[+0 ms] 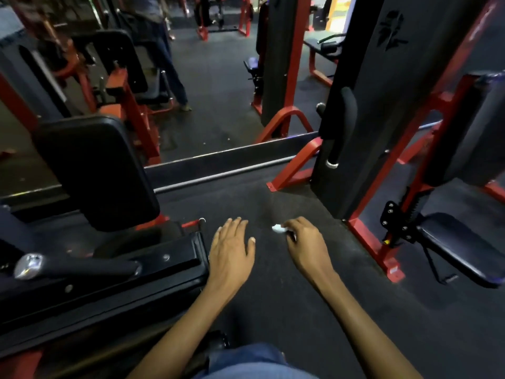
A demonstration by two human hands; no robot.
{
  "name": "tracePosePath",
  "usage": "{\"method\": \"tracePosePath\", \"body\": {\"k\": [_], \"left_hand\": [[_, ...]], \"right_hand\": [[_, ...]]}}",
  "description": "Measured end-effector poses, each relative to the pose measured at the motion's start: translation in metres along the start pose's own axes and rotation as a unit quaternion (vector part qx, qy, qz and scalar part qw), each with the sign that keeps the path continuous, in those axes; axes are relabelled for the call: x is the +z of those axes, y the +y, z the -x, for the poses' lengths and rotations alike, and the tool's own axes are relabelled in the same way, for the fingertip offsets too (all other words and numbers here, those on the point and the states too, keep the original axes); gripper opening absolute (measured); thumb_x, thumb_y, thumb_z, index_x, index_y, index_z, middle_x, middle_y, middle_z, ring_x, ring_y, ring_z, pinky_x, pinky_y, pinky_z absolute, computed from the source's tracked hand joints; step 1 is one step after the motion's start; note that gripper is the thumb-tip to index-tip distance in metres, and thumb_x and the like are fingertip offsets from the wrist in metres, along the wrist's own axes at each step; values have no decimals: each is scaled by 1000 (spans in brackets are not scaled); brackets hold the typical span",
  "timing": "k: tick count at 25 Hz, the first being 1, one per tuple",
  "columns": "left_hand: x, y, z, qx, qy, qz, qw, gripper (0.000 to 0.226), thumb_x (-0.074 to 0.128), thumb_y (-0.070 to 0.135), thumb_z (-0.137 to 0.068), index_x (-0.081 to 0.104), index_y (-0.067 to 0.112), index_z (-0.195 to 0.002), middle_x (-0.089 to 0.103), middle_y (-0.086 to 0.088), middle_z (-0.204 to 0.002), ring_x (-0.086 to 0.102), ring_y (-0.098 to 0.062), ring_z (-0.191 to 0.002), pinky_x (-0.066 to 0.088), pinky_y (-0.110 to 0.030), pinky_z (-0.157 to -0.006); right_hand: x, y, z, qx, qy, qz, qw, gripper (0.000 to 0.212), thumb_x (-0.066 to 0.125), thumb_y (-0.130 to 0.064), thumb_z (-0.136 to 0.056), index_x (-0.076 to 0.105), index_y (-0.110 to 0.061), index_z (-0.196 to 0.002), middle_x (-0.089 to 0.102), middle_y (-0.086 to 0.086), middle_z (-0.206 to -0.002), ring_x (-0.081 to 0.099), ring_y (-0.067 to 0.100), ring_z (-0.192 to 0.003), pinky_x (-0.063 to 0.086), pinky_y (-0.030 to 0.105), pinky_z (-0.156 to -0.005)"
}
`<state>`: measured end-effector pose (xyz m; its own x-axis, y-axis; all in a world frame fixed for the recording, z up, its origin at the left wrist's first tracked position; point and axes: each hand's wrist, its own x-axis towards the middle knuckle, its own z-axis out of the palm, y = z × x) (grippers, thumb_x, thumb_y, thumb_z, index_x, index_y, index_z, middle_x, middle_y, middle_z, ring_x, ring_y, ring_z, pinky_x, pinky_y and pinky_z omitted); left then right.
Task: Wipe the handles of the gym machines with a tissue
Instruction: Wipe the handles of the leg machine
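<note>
Machines fill the room, black-padded and red-framed, and the nearest one (90, 170) stands at the person's left with a tall back pad and a dark seat below it. Across the rubber floor (273, 283) to the right rises a second machine (382, 105), its black tower carrying an upright foam-covered grip (341, 124) with a metal collar at the bottom. Lower left, a horizontal handle (79, 266) juts out from the near machine, dark rubber along its length and a shiny metal cap at the end; it looks rigid and fixed, so it should take firm wiping pressure without shifting, and the rubber is likely grippy enough to drag on paper. The left hand (232, 250) hovers palm down beside the seat edge, fingers straight and relaxed, holding nothing. The right hand (306, 242) hangs over the floor with its fingers curled, pinching the tissue (278, 228), of which only a small white crumpled tip shows past the fingertips. That tissue is light, soft and easily torn, so it probably works best wrapped round the handle under the palm and fingers rather than rubbed by one corner. No handle is being touched at this moment, and the near one lies closest to the free hand.
</note>
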<state>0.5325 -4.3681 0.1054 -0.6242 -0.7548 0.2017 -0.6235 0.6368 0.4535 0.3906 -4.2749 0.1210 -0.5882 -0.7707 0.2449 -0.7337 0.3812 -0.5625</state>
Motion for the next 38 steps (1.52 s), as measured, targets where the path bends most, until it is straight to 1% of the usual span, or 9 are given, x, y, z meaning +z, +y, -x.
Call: {"method": "tracePosePath", "body": {"k": [5,8,14,16,20,22,27,34,38], "left_hand": [[24,11,-71,-70,8,0,998,50,42,31,-101,34,16,-148,32,-1,-156,19,-15,-147,6,-30,-119],[36,-11,-103,-140,30,-8,990,51,43,31,-100,35,16,-148,32,0,-156,20,-14,-147,5,-29,-119],[51,-78,-161,-317,130,-19,939,41,62,18,-84,61,2,-122,62,-16,-125,54,-35,-123,40,-48,-105],[47,-92,-179,-381,140,-28,913,42,63,19,-86,60,3,-125,61,-16,-127,51,-34,-126,38,-47,-106],[34,-130,-203,-486,178,-42,855,46,54,26,-95,49,11,-138,47,-8,-145,35,-22,-140,21,-37,-116],[23,-158,-219,-538,207,-43,816,46,51,27,-96,46,12,-140,45,-7,-147,32,-20,-141,20,-37,-117],[16,-252,-253,-630,271,12,728,42,51,19,-94,49,10,-135,51,-8,-138,43,-25,-131,29,-44,-112],[38,-359,-235,-765,302,39,567,46,49,19,-97,43,4,-139,48,-14,-141,39,-29,-135,25,-43,-113],[60,-422,-205,-817,300,33,491,49,50,20,-95,41,5,-141,44,-13,-145,34,-27,-139,16,-39,-116]], "right_hand": [[17,20,-96,-52,-44,-24,997,25,55,3,-82,70,-10,-96,62,4,-89,60,20,-83,49,31,-70],[51,14,-149,-81,-119,-50,988,26,54,3,-82,70,-12,-96,62,2,-89,61,20,-82,47,28,-68],[137,-27,-260,-208,-236,-92,945,24,53,1,-82,69,-9,-96,64,10,-94,62,27,-87,50,36,-76],[169,-45,-288,-243,-291,-87,921,20,53,-2,-84,69,-7,-95,63,12,-96,61,28,-88,49,39,-77],[233,-95,-321,-290,-366,-126,875,7,62,-7,-84,66,-4,-78,64,15,-84,62,30,-81,37,23,-65],[269,-127,-331,-332,-397,-129,846,9,60,-3,-83,69,-3,-84,66,17,-87,62,30,-81,34,23,-63],[372,-200,-344,-414,-482,-102,766,16,55,-6,-87,69,-9,-95,65,11,-96,62,23,-86,50,33,-75],[479,-274,-320,-461,-564,-56,683,24,51,-1,-86,68,-6,-102,63,16,-105,59,30,-98,41,31,-84],[545,-294,-287,-430,-598,-97,669,30,54,5,-81,67,-7,-105,63,13,-109,59,29,-102,43,29,-90]]}}
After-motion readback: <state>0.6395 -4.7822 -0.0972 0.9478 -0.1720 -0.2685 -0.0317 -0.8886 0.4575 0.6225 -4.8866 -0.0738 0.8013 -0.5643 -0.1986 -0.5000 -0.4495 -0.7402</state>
